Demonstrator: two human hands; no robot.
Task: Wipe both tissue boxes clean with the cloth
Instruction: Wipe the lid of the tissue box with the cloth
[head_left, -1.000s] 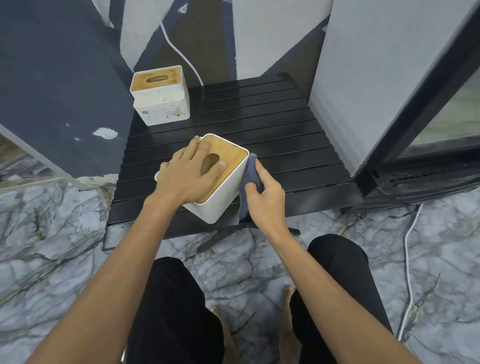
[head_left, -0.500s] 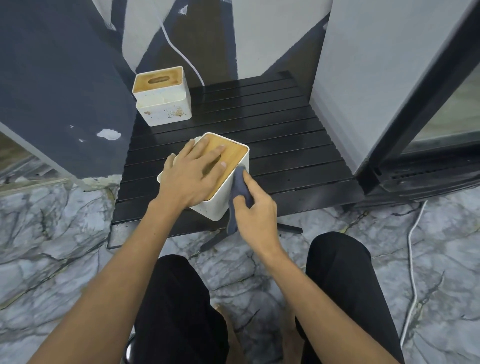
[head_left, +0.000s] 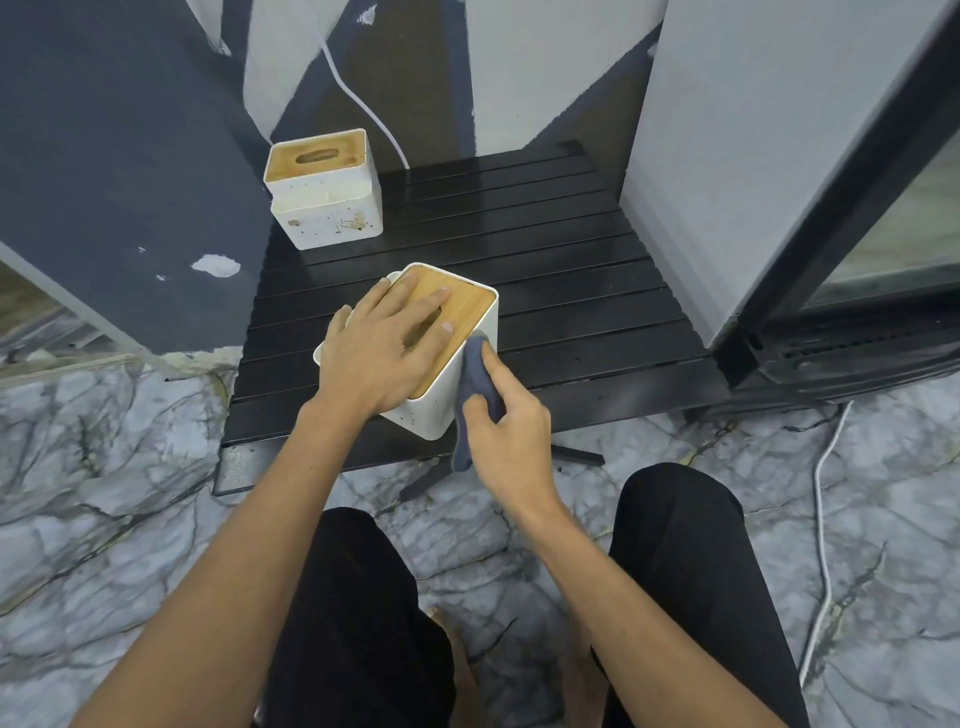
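Note:
A white tissue box with a wooden lid (head_left: 470, 304) stands near the front edge of the low black slatted table (head_left: 571, 291). My left hand (head_left: 387, 345) lies flat on its lid with fingers spread. My right hand (head_left: 511, 436) grips a dark blue-grey cloth (head_left: 475, 382) and presses it against the box's right side wall. A second white tissue box (head_left: 324, 189), with brown stains on its front, sits at the table's back left corner.
A dark panel (head_left: 124, 171) leans at the left and a grey cabinet (head_left: 769, 156) stands at the right of the table. A white cable (head_left: 821, 525) runs over the marble floor at right. My knees in black trousers are below the table edge.
My right hand has slid the cloth down and toward me along the box's right side. My left hand has stayed flat on the lid.

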